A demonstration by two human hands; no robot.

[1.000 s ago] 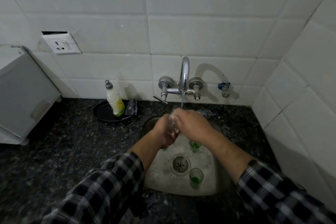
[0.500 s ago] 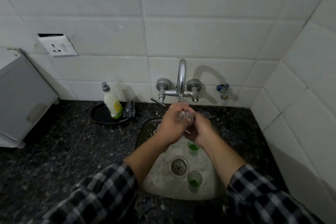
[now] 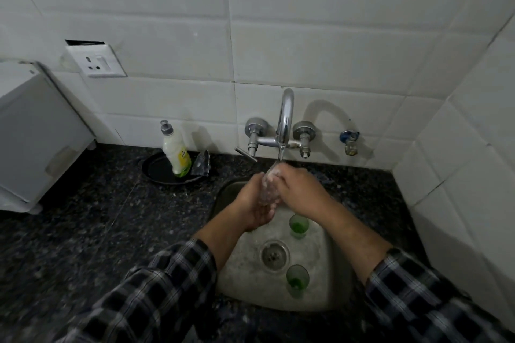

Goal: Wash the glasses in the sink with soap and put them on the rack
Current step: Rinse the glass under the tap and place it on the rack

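Observation:
A clear soapy glass (image 3: 268, 186) is tilted under the running water of the chrome tap (image 3: 284, 120), above the steel sink (image 3: 320, 295). My left hand (image 3: 255, 203) grips it from the left and below. My right hand (image 3: 299, 189) wraps it from the right, fingers over its upper part. Two small green glasses stand upright in the sink: one (image 3: 298, 226) just below my right wrist, the other (image 3: 297, 280) near the front, right of the drain (image 3: 274, 255). The soap bottle (image 3: 176, 154) stands left of the sink.
The soap bottle sits on a black plate (image 3: 156, 170) with a crumpled scrubber (image 3: 202, 166) on the dark granite counter (image 3: 83, 231). A white appliance (image 3: 33, 131) stands at far left, a wall socket (image 3: 96, 60) above it. Tiled walls close in behind and at right.
Both hands have turned the glass under the water: my left hand dropped from over the glass to below it, and my right hand came up over its top.

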